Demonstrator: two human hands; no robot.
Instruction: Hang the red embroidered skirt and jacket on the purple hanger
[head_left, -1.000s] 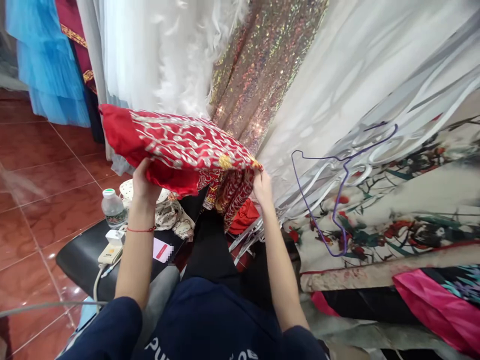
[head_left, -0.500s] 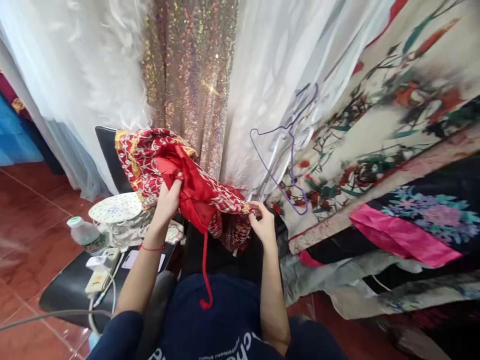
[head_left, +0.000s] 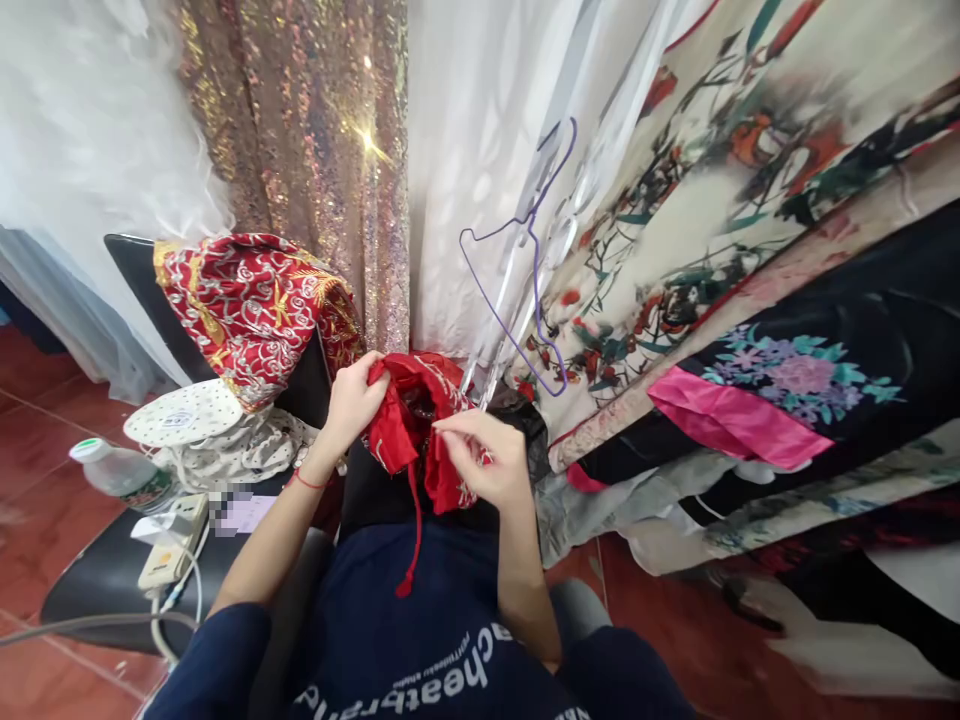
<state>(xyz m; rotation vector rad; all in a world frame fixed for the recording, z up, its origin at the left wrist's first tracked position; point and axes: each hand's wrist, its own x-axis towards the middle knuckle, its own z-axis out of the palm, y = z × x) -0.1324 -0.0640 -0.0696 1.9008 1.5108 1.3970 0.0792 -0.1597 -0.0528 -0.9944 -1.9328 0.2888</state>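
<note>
A red garment (head_left: 409,425) with silver and gold embroidery is bunched in front of my chest, a red cord with a tassel (head_left: 411,545) hanging from it. My left hand (head_left: 352,398) is closed on the left edge of the bunched red cloth. My right hand (head_left: 487,460) pinches the cloth from the right. Another embroidered red piece (head_left: 251,305) lies draped over the back of a black chair (head_left: 131,260) to the left; whether it joins the held cloth is hidden.
Hanging around are a sequin dress (head_left: 307,160), white gowns (head_left: 465,150) and floral robes (head_left: 720,200). A purple wire hanger (head_left: 525,260) hangs among clear ones. On the black seat lie a water bottle (head_left: 124,478), a power strip (head_left: 172,530) and a white dotted item (head_left: 184,415). The floor is red tile.
The red garment came down from held-up and spread to bunched low at my chest. My hands moved closer together, and the view swung right.
</note>
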